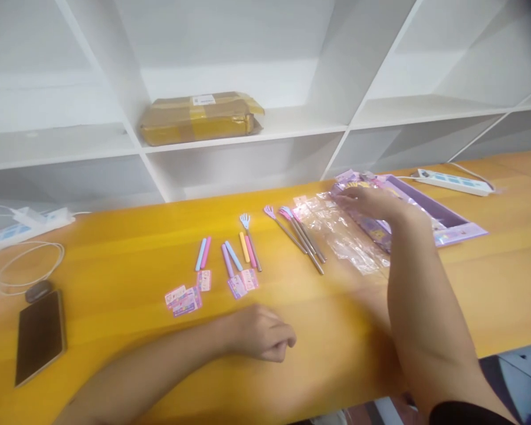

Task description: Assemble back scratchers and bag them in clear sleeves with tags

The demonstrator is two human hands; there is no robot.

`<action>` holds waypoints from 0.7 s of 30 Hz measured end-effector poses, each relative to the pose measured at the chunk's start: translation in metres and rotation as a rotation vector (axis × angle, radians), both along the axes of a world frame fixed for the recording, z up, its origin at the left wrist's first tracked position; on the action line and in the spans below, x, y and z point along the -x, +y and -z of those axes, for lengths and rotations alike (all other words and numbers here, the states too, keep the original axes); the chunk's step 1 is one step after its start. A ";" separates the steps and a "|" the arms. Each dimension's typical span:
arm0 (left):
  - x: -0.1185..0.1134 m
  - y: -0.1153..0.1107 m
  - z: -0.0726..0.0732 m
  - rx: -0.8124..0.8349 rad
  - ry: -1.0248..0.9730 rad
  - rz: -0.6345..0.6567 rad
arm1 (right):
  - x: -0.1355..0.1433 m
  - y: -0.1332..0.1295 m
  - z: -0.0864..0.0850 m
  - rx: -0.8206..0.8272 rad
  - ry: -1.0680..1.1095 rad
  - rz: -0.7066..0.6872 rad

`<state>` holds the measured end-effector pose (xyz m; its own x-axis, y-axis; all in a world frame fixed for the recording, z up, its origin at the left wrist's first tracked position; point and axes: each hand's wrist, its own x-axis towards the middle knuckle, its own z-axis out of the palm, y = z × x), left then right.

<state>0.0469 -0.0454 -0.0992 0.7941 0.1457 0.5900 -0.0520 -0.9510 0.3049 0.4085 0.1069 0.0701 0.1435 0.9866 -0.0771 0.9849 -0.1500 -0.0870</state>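
My left hand (264, 334) rests over the table's near side, fingers curled in, with nothing showing in it. Far to the right, my right hand (367, 200) reaches to a purple printed package (367, 227) and touches its upper end; the fingertips are blurred and I cannot tell if they grip. Clear plastic bags (338, 230) lie just left of it. Several metal back scratchers (307, 233) with pink and blue hand-shaped heads lie mid-table, one blue-headed back scratcher (245, 221) apart. Beside it are pastel handle tubes (232, 255) and small printed cards (184, 300).
A purple box tray (460, 236) sits behind my right hand. Power strips (454, 182) lie at the back right and left. A dark phone (39, 336) and a cable (26, 245) are at left. A taped carton (199, 120) stands on the white shelf (292, 125).
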 end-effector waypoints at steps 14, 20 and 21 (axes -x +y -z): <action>0.005 0.002 -0.005 0.060 0.097 0.031 | 0.111 0.009 0.051 0.300 -0.092 -0.173; 0.005 0.003 -0.010 0.079 0.044 0.041 | 0.107 0.012 0.064 0.271 -0.080 -0.163; 0.005 0.003 -0.010 0.080 0.058 0.037 | 0.108 0.013 0.065 0.260 -0.071 -0.175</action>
<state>0.0419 -0.0425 -0.0891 0.8322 0.1606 0.5307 -0.0664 -0.9214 0.3829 0.3005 0.1194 0.0054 -0.0124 0.9453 -0.3259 0.9999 0.0136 0.0016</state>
